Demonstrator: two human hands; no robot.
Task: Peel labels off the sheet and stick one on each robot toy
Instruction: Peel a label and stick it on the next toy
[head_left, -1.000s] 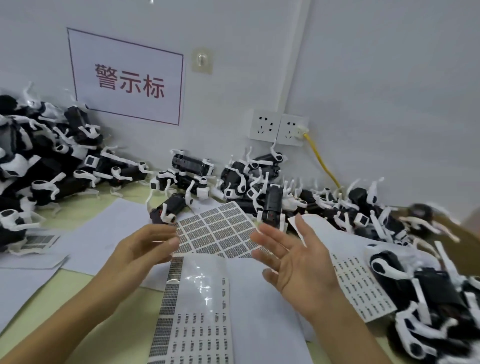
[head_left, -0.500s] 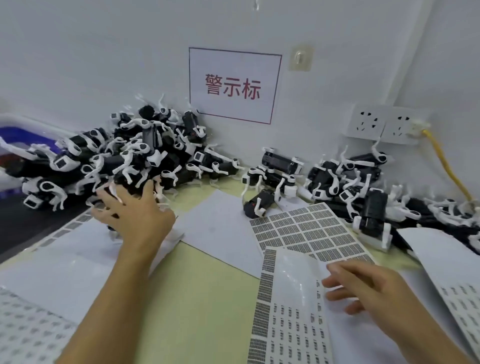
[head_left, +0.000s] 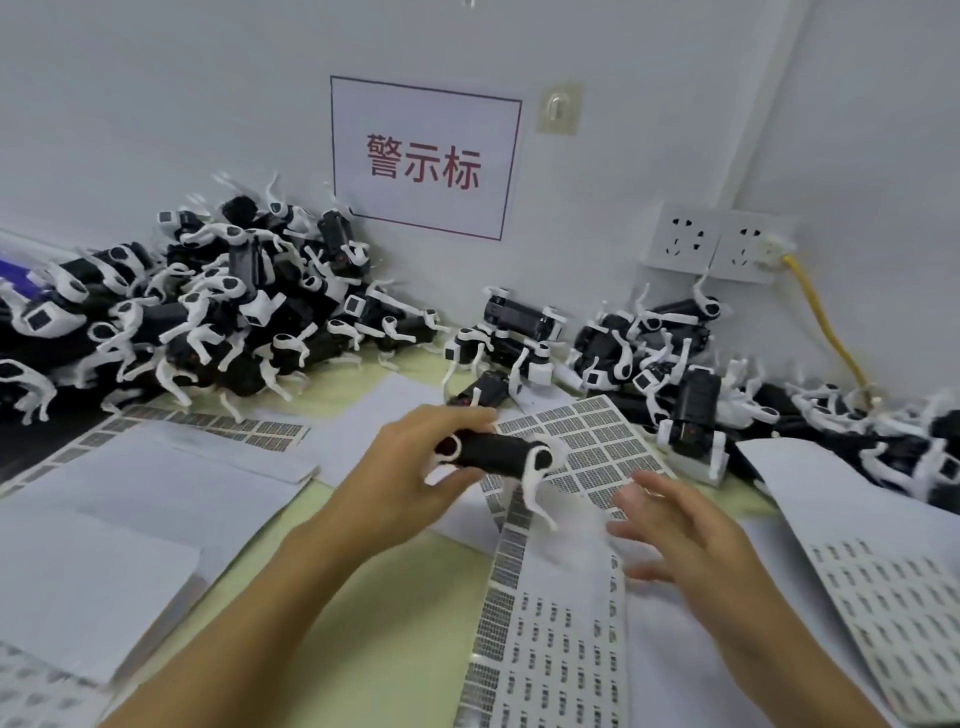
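Note:
My left hand (head_left: 410, 467) grips a black robot toy with white legs (head_left: 498, 454), held above the near end of a label sheet (head_left: 587, 441) printed with a grid of dark labels. A second label sheet (head_left: 550, 644) with small labels lies in front of me. My right hand (head_left: 675, 530) hovers over its glossy, curled top part, fingers spread and blurred, holding nothing. A big pile of robot toys (head_left: 197, 312) lies at the back left against the wall. Another pile of robot toys (head_left: 675, 364) stretches along the back right.
White sheets (head_left: 156, 483) cover the yellow-green table on the left. Another label sheet (head_left: 893, 597) lies at the right. On the wall hang a white sign with red characters (head_left: 423, 156) and sockets (head_left: 711, 244) with a yellow cable (head_left: 826, 327).
My left hand took a robot toy from the left pile and carried it right to the middle. My right hand lifted slightly over the label sheet. The camera swung back to the right.

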